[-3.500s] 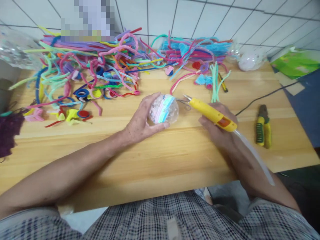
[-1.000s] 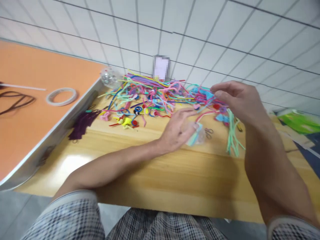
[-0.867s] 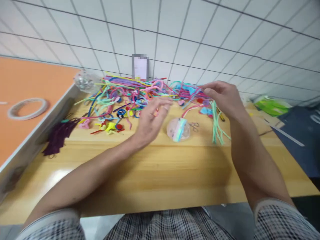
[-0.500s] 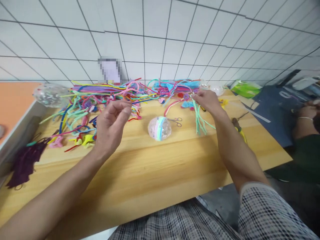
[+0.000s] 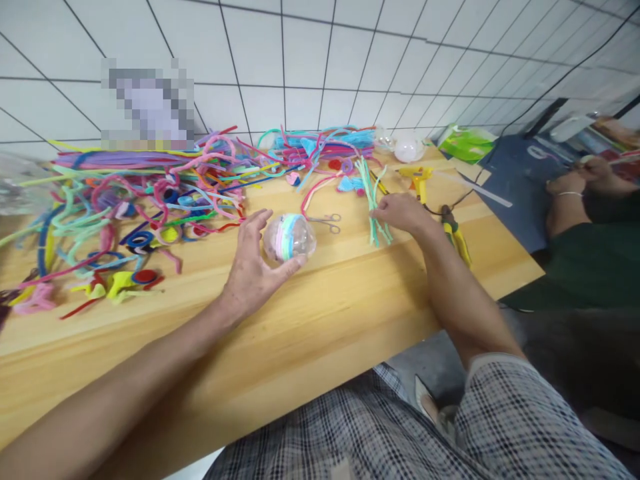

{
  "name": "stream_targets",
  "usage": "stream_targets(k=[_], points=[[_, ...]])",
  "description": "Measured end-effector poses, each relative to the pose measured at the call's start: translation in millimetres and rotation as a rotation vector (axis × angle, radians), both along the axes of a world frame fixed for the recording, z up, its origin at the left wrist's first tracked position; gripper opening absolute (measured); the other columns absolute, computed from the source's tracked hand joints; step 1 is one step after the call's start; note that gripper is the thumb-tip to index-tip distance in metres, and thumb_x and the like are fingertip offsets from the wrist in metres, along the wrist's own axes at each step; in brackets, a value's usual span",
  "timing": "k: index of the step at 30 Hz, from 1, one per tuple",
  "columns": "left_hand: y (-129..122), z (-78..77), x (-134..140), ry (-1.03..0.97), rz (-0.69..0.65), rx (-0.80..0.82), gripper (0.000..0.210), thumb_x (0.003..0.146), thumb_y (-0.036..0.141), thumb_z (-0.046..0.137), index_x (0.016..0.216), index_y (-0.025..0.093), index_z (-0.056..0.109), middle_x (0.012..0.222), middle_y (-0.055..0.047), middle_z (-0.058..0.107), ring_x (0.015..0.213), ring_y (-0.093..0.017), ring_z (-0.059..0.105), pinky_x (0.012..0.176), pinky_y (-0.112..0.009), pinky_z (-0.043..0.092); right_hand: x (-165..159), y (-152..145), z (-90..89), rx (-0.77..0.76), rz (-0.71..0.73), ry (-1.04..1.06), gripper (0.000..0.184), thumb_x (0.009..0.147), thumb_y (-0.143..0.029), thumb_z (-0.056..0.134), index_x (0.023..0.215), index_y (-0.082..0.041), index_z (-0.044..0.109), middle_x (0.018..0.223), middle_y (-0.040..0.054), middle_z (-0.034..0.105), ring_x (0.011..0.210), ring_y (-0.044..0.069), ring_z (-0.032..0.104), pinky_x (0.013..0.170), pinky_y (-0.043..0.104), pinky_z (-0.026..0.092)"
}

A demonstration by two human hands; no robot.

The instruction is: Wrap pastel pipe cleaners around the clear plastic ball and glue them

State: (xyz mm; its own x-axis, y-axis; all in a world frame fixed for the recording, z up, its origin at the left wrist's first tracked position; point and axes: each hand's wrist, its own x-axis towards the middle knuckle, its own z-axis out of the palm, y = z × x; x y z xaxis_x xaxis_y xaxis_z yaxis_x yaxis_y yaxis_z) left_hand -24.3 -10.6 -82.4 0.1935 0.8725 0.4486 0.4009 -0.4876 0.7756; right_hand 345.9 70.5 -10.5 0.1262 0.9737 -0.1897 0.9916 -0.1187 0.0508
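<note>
**One clear ball, two hands, a heap of fuzzy stems**

A tangled heap of pipe cleaners [image 5: 150,180], fuzzy and many-coloured, too many to count, lies along the wooden table [image 5: 320,320]. The left hand [image 5: 250,267] cups one clear plastic ball [image 5: 290,237], round and glossy, banded with pastel stems, resting on the table. One small pair of metal scissors [image 5: 327,221] lies just beside it. The right hand [image 5: 400,212] pinches a bundle of mint-green pipe cleaners [image 5: 373,200], perhaps four. One yellow glue gun [image 5: 419,179] and one pair of pliers [image 5: 456,233] lie beyond.
</note>
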Motion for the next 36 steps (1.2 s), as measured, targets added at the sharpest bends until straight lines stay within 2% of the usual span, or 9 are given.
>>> stream_targets(k=[4, 8, 10, 13, 16, 19, 25, 31, 36], points=[[2, -8.0, 2, -0.034, -0.006, -0.046, 0.091, 0.091, 0.063, 0.090, 0.161, 0.027, 0.046, 0.162, -0.018, 0.056, 0.155, -0.040, 0.057, 0.133, -0.068, 0.047, 0, -4, -4.5, -0.043, 0.009, -0.007, 0.031, 0.100, -0.041, 0.067, 0.100, -0.015, 0.086, 0.116, 0.0193, 0.086, 0.111, 0.035, 0.080, 0.090, 0.038, 0.054], [0, -12.3, 0, -0.058, -0.049, -0.079, 0.088, 0.093, 0.060, 0.087, 0.161, 0.025, 0.044, 0.162, -0.018, 0.056, 0.156, -0.039, 0.057, 0.135, -0.067, 0.045, 8, -9, 4.8, 0.025, 0.020, 0.088, 0.028, 0.100, -0.036, 0.065, 0.086, -0.018, 0.080, 0.100, 0.0112, 0.085, 0.099, 0.027, 0.078, 0.082, 0.032, 0.052], [-2, -12.8, 0, -0.070, -0.073, -0.071, 0.087, 0.093, 0.058, 0.087, 0.161, 0.025, 0.042, 0.162, -0.019, 0.055, 0.155, -0.038, 0.057, 0.135, -0.066, 0.046, 10, -13, 13.6, 0.119, -0.031, 0.339, 0.026, 0.099, -0.035, 0.066, 0.079, -0.020, 0.074, 0.089, 0.0072, 0.082, 0.080, 0.020, 0.072, 0.071, 0.030, 0.049], [-3, -11.1, 1, -0.065, -0.103, -0.037, 0.087, 0.094, 0.053, 0.086, 0.162, 0.025, 0.039, 0.162, -0.018, 0.054, 0.153, -0.037, 0.059, 0.135, -0.063, 0.048, -1, -20, 27.7, 0.158, -0.104, 0.917, 0.025, 0.097, -0.037, 0.073, 0.079, -0.023, 0.064, 0.079, 0.0021, 0.077, 0.054, 0.011, 0.056, 0.052, 0.025, 0.040], [-4, -7.1, 3, 0.015, -0.122, 0.042, 0.087, 0.096, 0.046, 0.083, 0.167, 0.027, 0.035, 0.164, -0.017, 0.052, 0.156, -0.037, 0.056, 0.135, -0.062, 0.048, -28, -25, 41.0, 0.081, -0.028, 1.354, 0.038, 0.090, -0.050, 0.088, 0.082, -0.024, 0.061, 0.073, -0.0024, 0.073, 0.047, 0.008, 0.054, 0.044, 0.022, 0.041], [-6, -3.8, 4, 0.090, -0.136, 0.148, 0.087, 0.095, 0.040, 0.082, 0.169, 0.029, 0.037, 0.164, -0.017, 0.053, 0.158, -0.039, 0.052, 0.134, -0.064, 0.048, -62, -28, 51.6, 0.017, 0.088, 1.571, 0.048, 0.079, -0.054, 0.102, 0.092, -0.023, 0.069, 0.077, -0.0048, 0.073, 0.052, 0.006, 0.060, 0.048, 0.018, 0.051], [-9, -4.9, 5, 0.008, -0.127, 0.136, 0.084, 0.096, 0.048, 0.085, 0.164, 0.029, 0.039, 0.163, -0.019, 0.051, 0.157, -0.040, 0.052, 0.131, -0.064, 0.050, -113, -37, 50.3, -0.060, 0.225, 1.706, 0.051, 0.073, -0.051, 0.107, 0.103, -0.025, 0.076, 0.091, -0.0039, 0.080, 0.068, 0.010, 0.075, 0.059, 0.020, 0.063], [-12, -3.5, 4, -0.072, -0.151, 0.008, 0.073, 0.103, 0.054, 0.078, 0.160, 0.028, 0.040, 0.159, -0.018, 0.054, 0.151, -0.037, 0.059, 0.128, -0.060, 0.053, -132, -44, 30.2, -0.043, 0.213, 1.721, 0.043, 0.074, -0.050, 0.106, 0.097, -0.029, 0.076, 0.084, -0.0050, 0.080, 0.071, 0.014, 0.079, 0.061, 0.025, 0.065], [-10, -0.7, 3, -0.048, -0.152, 0.103, 0.072, 0.105, 0.052, 0.077, 0.163, 0.030, 0.041, 0.158, -0.016, 0.056, 0.152, -0.037, 0.057, 0.129, -0.060, 0.052, -142, -46, 19.7, -0.007, 0.225, 1.749, 0.044, 0.070, -0.052, 0.108, 0.092, -0.028, 0.079, 0.083, -0.0043, 0.082, 0.067, 0.013, 0.076, 0.059, 0.024, 0.063]])
